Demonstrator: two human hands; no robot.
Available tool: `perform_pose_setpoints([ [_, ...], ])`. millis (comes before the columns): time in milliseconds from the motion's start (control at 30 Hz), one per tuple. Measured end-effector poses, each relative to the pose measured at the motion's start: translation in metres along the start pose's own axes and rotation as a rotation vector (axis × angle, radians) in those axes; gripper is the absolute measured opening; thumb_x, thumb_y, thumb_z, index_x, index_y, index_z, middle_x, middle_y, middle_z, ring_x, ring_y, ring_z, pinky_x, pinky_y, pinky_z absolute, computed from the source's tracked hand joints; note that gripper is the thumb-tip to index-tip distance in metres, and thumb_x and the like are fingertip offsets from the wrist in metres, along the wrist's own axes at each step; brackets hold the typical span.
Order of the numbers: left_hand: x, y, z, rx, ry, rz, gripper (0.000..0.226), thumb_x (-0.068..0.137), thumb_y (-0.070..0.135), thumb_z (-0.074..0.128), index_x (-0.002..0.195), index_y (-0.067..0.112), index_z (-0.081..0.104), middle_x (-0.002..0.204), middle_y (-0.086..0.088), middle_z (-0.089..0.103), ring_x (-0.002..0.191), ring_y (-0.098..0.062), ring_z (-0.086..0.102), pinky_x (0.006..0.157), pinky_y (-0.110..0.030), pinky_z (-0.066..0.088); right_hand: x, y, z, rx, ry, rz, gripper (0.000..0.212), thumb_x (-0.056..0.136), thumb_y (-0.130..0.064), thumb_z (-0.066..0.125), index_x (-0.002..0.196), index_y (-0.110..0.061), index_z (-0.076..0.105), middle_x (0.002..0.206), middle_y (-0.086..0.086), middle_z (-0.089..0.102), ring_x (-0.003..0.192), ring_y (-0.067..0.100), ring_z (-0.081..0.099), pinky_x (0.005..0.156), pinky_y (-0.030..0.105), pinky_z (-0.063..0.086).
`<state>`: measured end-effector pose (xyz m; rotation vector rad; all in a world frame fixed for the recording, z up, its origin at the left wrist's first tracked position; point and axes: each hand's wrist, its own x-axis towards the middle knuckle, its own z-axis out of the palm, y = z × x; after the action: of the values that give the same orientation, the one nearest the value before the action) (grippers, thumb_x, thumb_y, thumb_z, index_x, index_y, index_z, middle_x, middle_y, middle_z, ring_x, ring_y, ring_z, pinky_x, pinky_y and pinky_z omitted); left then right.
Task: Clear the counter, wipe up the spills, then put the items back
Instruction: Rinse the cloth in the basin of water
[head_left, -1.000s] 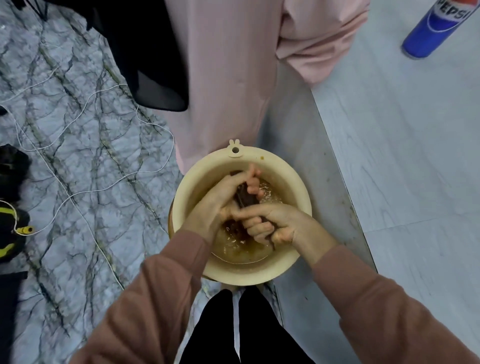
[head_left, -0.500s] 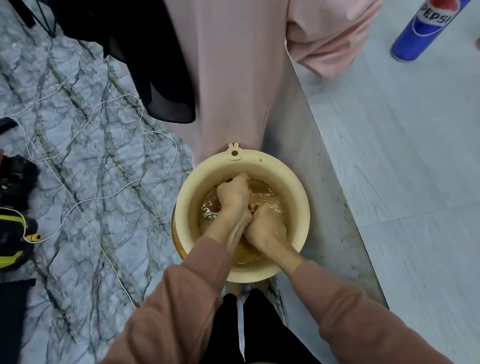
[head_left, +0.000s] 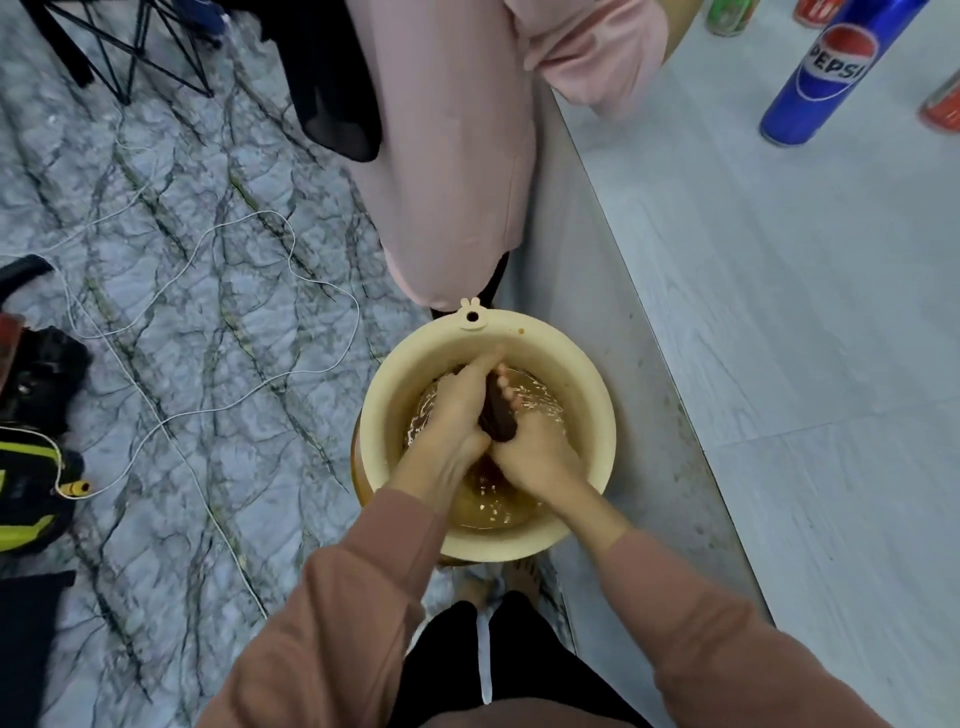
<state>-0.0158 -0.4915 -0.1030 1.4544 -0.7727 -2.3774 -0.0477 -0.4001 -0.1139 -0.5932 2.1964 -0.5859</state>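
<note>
Left hand (head_left: 457, 423) and right hand (head_left: 537, 460) tight around dark cloth (head_left: 500, 415), now raised into sight (earlier hidden)

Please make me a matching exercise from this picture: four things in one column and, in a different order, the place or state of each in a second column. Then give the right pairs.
Things
1. basin
2. cloth
3. Pepsi can
4. white cable

Places or states
a. stands on the grey counter
b. lies in loops on the marble floor
c. holds brownish water
d. gripped by the left hand and the right hand

Pairs: 1-c, 2-d, 3-a, 4-b
</note>
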Motion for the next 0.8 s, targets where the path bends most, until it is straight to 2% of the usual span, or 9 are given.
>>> perform_pose_setpoints([
  [67, -0.011, 0.009, -0.008, 0.196, -0.150, 0.051, 0.028, 0.079, 0.036, 0.074, 0.092, 0.013, 0.065, 0.071, 0.002, 0.065, 0.068, -0.013, 0.062, 0.066, -0.030, 0.050, -0.003, 0.002, -0.011, 0.196, 0.000, -0.076, 0.012, 0.075, -0.031, 0.069, 0.084, -0.024, 0.064, 0.074, -0.002, 0.068, 0.072, 0.021, 0.065, 0.071, 0.043, 0.056],
  [100, -0.016, 0.012, -0.013, 0.280, -0.194, 0.086, 0.031, 0.077, 0.036, 0.075, 0.097, 0.014, 0.065, 0.078, 0.003, 0.069, 0.075, -0.013, 0.066, 0.069, -0.031, 0.051, -0.006, 0.002, -0.017, 0.277, -0.018, -0.115, 0.016, 0.073, -0.032, 0.073, 0.085, -0.025, 0.065, 0.075, -0.004, 0.069, 0.074, 0.018, 0.066, 0.075, 0.043, 0.055],
  [233, -0.031, 0.016, -0.028, 0.408, -0.273, 0.228, 0.039, 0.074, 0.016, 0.079, 0.109, 0.008, 0.064, 0.102, -0.012, 0.070, 0.091, -0.024, 0.069, 0.075, -0.039, 0.056, -0.016, -0.005, -0.039, 0.429, -0.162, -0.258, 0.044, 0.071, -0.038, 0.079, 0.110, -0.024, 0.065, 0.097, -0.005, 0.072, 0.093, 0.011, 0.068, 0.087, 0.035, 0.055],
  [300, -0.040, 0.024, -0.028, 0.394, -0.288, 0.281, 0.038, 0.076, 0.011, 0.076, 0.111, 0.003, 0.064, 0.103, -0.016, 0.068, 0.092, -0.028, 0.067, 0.070, -0.034, 0.055, -0.024, -0.011, -0.050, 0.455, -0.178, -0.297, 0.036, 0.079, -0.033, 0.076, 0.110, -0.018, 0.067, 0.093, -0.007, 0.072, 0.085, 0.000, 0.066, 0.077, 0.020, 0.053],
  [367, -0.047, 0.034, -0.028, 0.380, -0.343, 0.307, 0.036, 0.079, 0.007, 0.072, 0.113, -0.001, 0.062, 0.103, -0.017, 0.066, 0.094, -0.029, 0.066, 0.076, -0.034, 0.055, -0.031, -0.014, -0.059, 0.512, -0.130, -0.312, 0.029, 0.081, -0.033, 0.074, 0.105, -0.017, 0.069, 0.090, -0.004, 0.071, 0.080, 0.001, 0.065, 0.069, 0.014, 0.050],
  [500, -0.058, 0.048, -0.026, 0.290, -0.417, 0.342, 0.042, 0.080, -0.004, 0.066, 0.121, -0.004, 0.056, 0.109, -0.019, 0.066, 0.103, -0.030, 0.065, 0.094, -0.037, 0.052, -0.035, -0.019, -0.068, 0.660, -0.075, -0.349, 0.022, 0.077, -0.030, 0.078, 0.097, -0.021, 0.071, 0.097, 0.006, 0.071, 0.092, 0.018, 0.068, 0.078, 0.029, 0.055],
  [600, -0.065, 0.051, -0.025, 0.190, -0.452, 0.327, 0.040, 0.078, 0.001, 0.068, 0.117, -0.005, 0.058, 0.113, -0.021, 0.065, 0.108, -0.031, 0.063, 0.098, -0.039, 0.049, -0.036, -0.024, -0.072, 0.803, -0.082, -0.364, 0.030, 0.070, -0.027, 0.082, 0.097, -0.019, 0.071, 0.104, 0.011, 0.070, 0.101, 0.029, 0.067, 0.090, 0.042, 0.053],
  [700, -0.067, 0.049, -0.022, 0.149, -0.473, 0.296, 0.037, 0.081, 0.005, 0.066, 0.116, -0.002, 0.060, 0.116, -0.022, 0.065, 0.108, -0.029, 0.063, 0.098, -0.041, 0.049, -0.036, -0.027, -0.073, 0.867, -0.116, -0.374, 0.032, 0.072, -0.019, 0.081, 0.101, -0.015, 0.069, 0.106, 0.011, 0.070, 0.101, 0.028, 0.067, 0.087, 0.040, 0.053],
  [800, -0.064, 0.046, -0.019, 0.088, -0.427, 0.273, 0.047, 0.078, 0.005, 0.072, 0.121, 0.000, 0.055, 0.114, -0.017, 0.068, 0.109, -0.029, 0.064, 0.089, -0.037, 0.054, -0.038, -0.029, -0.075, 0.901, -0.104, -0.380, 0.026, 0.074, -0.019, 0.080, 0.097, -0.016, 0.068, 0.100, 0.007, 0.070, 0.094, 0.022, 0.067, 0.079, 0.032, 0.051],
])
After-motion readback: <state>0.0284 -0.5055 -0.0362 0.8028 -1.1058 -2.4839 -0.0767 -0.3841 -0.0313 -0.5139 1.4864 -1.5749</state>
